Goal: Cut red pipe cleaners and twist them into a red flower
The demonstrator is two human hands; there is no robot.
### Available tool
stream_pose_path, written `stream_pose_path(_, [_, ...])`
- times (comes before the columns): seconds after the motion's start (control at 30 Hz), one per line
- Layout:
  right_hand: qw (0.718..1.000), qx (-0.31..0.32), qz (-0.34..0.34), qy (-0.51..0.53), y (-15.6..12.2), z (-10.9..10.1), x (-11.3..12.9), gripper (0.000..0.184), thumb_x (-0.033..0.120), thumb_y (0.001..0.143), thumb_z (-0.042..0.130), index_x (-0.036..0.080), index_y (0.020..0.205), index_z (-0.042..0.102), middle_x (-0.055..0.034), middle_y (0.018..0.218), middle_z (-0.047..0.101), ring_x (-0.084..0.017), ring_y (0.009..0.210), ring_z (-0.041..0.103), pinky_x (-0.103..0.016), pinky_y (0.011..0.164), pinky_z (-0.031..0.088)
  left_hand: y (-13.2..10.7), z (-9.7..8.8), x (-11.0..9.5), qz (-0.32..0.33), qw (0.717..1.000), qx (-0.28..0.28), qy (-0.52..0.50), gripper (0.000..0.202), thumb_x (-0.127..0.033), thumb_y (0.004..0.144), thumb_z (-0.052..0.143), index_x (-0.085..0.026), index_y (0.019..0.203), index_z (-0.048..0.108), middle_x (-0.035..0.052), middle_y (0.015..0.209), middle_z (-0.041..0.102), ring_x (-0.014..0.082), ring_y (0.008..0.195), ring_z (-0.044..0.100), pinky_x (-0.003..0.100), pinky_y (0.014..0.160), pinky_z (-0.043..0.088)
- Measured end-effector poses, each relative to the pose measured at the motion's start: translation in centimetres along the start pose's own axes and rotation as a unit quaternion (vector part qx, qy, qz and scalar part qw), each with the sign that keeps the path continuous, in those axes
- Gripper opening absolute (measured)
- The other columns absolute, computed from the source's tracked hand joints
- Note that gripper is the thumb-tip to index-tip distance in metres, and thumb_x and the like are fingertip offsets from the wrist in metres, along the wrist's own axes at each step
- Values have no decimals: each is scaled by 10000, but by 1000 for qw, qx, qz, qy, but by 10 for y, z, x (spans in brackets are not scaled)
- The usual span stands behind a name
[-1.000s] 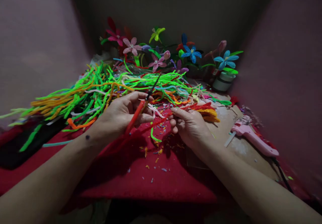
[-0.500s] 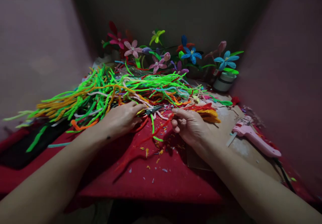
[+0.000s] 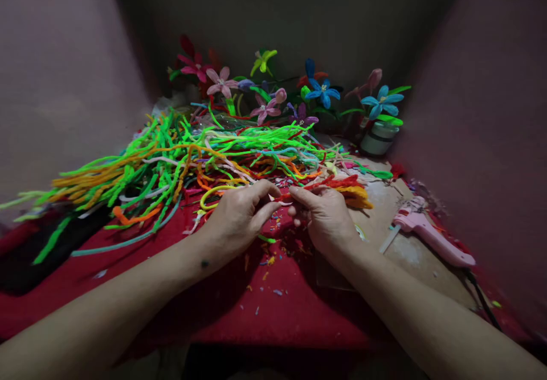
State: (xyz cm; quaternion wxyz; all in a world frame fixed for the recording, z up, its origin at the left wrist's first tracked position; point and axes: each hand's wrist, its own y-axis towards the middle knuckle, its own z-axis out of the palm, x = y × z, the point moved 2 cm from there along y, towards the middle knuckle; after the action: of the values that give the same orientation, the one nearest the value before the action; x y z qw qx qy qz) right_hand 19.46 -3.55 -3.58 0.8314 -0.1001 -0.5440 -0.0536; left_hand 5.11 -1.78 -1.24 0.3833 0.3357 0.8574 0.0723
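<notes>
My left hand (image 3: pixel 241 216) and my right hand (image 3: pixel 325 216) meet at the middle of a red cloth (image 3: pixel 273 306). Both pinch a thin red pipe cleaner (image 3: pixel 284 196) that spans the small gap between their fingertips. Just beyond them lies a big heap of pipe cleaners (image 3: pixel 179 158), mostly neon green, with orange, yellow and red strands mixed in. A bundle of red and orange pieces (image 3: pixel 352 189) sits right behind my right hand. Small cut scraps (image 3: pixel 267 263) dot the cloth beneath my hands.
Finished pipe-cleaner flowers (image 3: pixel 265 92) in pink, blue, purple and yellow stand at the back. A small white jar (image 3: pixel 378 138) stands at the back right. A pink glue gun (image 3: pixel 427 233) lies on a board to the right. Walls close in on both sides.
My left hand held scissors with red handles a second ago, laid them down by the heap, then moved right to meet my right hand on the red pipe cleaner.
</notes>
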Motion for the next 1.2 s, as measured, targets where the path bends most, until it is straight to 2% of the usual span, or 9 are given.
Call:
stream_pose_path(0.1, [1000,-15,0,-6,0,0,0,150,212,627,723,128,615,599,9,482,599,-84,371,513,-172,330,396,-3,0,3,103,990,-44,82,159,-157,849,510,-149,911,656,31,798,710,124,691,645,204,632,448])
stream_pose_path(0.2, [1000,-12,16,7,2,0,0,128,161,619,707,117,577,594,5,469,589,-68,353,482,-161,309,359,-7,-1,5,155,983,-52,78,181,-146,846,519,-149,934,677,36,849,732,118,722,671,180,648,465])
stream_pose_path(0.33, [998,18,54,26,4,0,1,141,128,622,687,104,535,579,15,417,537,-55,337,451,-143,281,311,-8,-6,3,114,993,-1,3,184,-159,836,532,-158,911,700,8,807,734,101,694,666,161,643,474])
stream_pose_path(0.47, [998,49,19,40,6,-1,6,182,198,599,745,121,595,579,14,474,579,-74,367,500,-155,297,361,-5,-16,3,19,999,27,-31,194,-211,839,521,-154,867,704,0,766,715,112,685,640,186,638,465])
stream_pose_path(0.57, [998,44,-2,36,6,-1,5,218,231,579,770,126,616,582,2,522,615,-83,395,529,-167,324,397,-3,-17,7,-11,1000,20,-4,218,-282,848,526,-152,911,689,6,730,691,115,638,602,209,610,445])
stream_pose_path(0.67, [999,37,-8,12,5,-1,0,216,253,600,769,121,614,599,2,509,609,-76,403,522,-165,348,396,-1,-12,9,19,999,6,42,251,-337,832,569,-149,970,661,3,687,656,115,599,568,219,586,428])
stream_pose_path(0.77, [999,39,-5,-5,3,0,-5,214,261,612,770,124,606,606,22,459,567,-65,387,486,-164,356,377,-1,-6,6,93,993,-25,67,169,-258,861,531,-146,830,654,11,698,648,108,629,578,208,608,423])
stream_pose_path(0.83, [999,45,-3,-3,2,0,-5,199,257,614,770,125,643,623,29,472,564,-64,397,483,-166,364,387,-2,-5,6,117,989,-39,82,189,-219,870,506,-146,753,635,6,674,639,97,607,573,197,592,416])
stream_pose_path(1.2, [998,52,1,21,8,-2,1,229,334,690,713,129,673,612,-7,557,621,-72,405,522,-154,322,401,-13,-11,10,117,970,-94,190,204,-241,883,471,-171,821,652,9,694,673,103,602,590,199,597,444])
